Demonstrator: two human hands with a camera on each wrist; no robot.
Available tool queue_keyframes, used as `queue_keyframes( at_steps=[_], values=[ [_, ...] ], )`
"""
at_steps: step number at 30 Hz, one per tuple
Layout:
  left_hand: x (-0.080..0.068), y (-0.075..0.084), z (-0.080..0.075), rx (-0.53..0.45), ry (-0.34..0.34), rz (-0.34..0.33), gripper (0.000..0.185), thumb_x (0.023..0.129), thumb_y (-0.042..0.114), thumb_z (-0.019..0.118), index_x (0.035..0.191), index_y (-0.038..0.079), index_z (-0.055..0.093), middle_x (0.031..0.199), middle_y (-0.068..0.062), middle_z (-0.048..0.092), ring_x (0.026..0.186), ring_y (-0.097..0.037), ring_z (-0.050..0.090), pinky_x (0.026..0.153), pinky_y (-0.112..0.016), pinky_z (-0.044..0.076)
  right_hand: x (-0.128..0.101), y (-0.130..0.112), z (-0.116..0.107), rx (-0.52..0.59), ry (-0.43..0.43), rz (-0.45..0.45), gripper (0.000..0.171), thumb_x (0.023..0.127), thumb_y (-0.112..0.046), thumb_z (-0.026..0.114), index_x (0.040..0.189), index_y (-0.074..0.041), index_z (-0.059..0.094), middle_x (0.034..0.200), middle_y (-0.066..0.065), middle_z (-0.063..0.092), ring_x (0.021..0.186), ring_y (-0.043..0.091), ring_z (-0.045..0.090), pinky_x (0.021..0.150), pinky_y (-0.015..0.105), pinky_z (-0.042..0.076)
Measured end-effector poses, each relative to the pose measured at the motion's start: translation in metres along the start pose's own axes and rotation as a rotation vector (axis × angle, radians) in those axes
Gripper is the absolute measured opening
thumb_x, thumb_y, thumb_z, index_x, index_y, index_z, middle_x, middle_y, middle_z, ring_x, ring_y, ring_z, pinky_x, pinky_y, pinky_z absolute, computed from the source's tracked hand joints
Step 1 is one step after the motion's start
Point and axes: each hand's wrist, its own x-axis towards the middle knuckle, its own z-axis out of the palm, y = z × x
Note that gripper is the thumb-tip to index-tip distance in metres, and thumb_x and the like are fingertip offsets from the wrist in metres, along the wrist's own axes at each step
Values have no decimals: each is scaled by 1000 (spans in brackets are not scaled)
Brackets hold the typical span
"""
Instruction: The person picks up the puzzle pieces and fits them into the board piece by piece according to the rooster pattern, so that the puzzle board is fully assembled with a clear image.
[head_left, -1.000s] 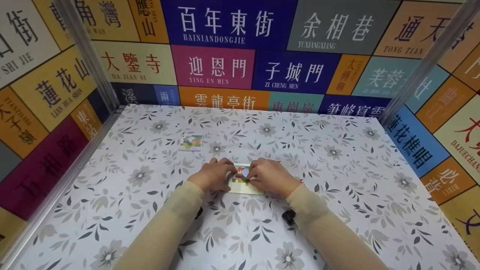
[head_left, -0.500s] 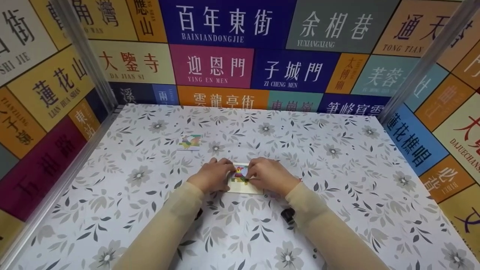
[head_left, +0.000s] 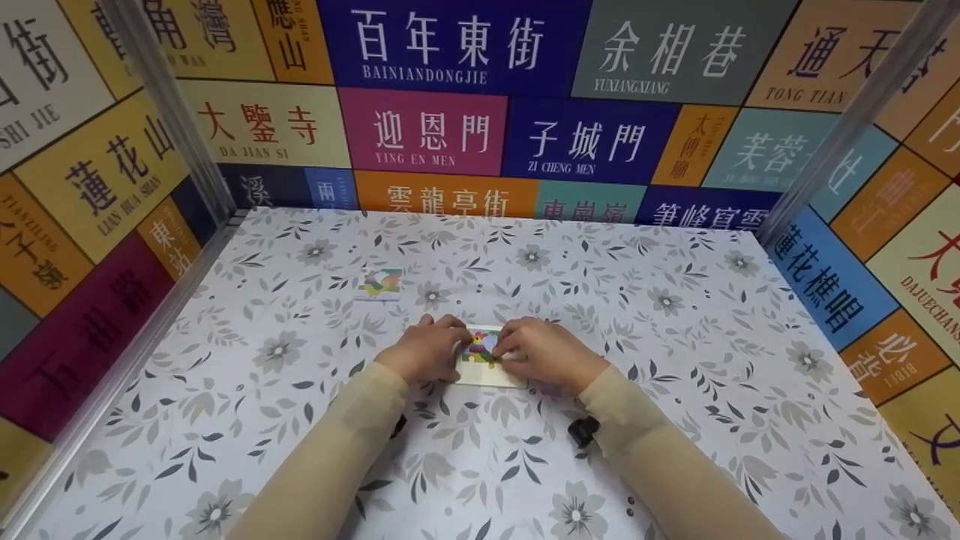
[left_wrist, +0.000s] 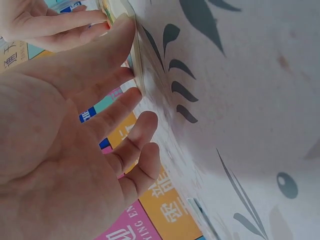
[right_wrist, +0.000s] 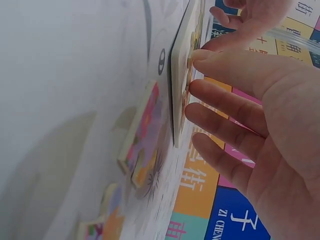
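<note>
The cream board (head_left: 491,378) lies on the surface near its middle, between the two hands, with part of a colourful picture (head_left: 477,349) on its far half and a bare strip along its near side. The left hand (head_left: 424,349) grips the board's left end with thumb and fingertips, just where it was half a second ago. The right hand (head_left: 553,354) bends over the right end, its fingertips at the picture; whether they pinch a piece I cannot tell. Its wrist has shifted slightly outward since the earlier frame, and a red fragment that showed beside it is now covered.

The right wrist view shows what the head view mostly hides under that hand: a pink-and-purple piece (right_wrist: 141,127) lying loose just beside the board, a yellowish piece (right_wrist: 145,170) next to it, and more pieces (right_wrist: 111,220) at the lower edge, blurred and partly cut off. In the left wrist view the ring and little fingers curl loosely, off the board, whose far part is cropped.

Farther out, a small picture card (head_left: 379,283) lies beyond the left hand, in the same place as before, its print too small to read. Beige sleeves (head_left: 319,446) run off the near edge, and lettered panels (head_left: 429,131) stand behind the surface (head_left: 450,487).
</note>
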Motion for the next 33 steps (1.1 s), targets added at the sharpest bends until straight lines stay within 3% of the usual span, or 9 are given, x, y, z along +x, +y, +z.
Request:
queue_keyframes(
  at_steps=[4,14,23,33],
  values=[
    [0,0,0,6,5,20,62,84,19,86,141,13,63,153,-9,50,131,-39,48,106,-56,45,-6,1,-3,27,8,20,18,92,-13,75,108,-11,82,114,4,74,107,23,70,96,42,56],
    [0,-1,0,-12,-28,-11,63,86,22,85,144,17,61,157,-5,47,136,-36,44,112,-56,40,-34,14,-19,0,52,187,16,94,-19,75,107,-14,82,117,2,73,114,24,67,101,46,53],
    [1,0,0,-31,-36,-33,63,86,22,84,144,18,61,158,-4,46,139,-35,42,114,-56,38,-58,31,-30,-15,96,232,13,91,-15,77,103,-15,83,111,2,74,110,26,68,98,47,54],
    [-3,1,-5,-54,-32,-1,63,86,18,85,143,15,61,158,-7,46,136,-38,43,111,-59,40,-74,40,-42,-70,36,327,20,89,-14,78,109,-15,81,119,4,74,120,30,66,105,51,51]
  ],
)
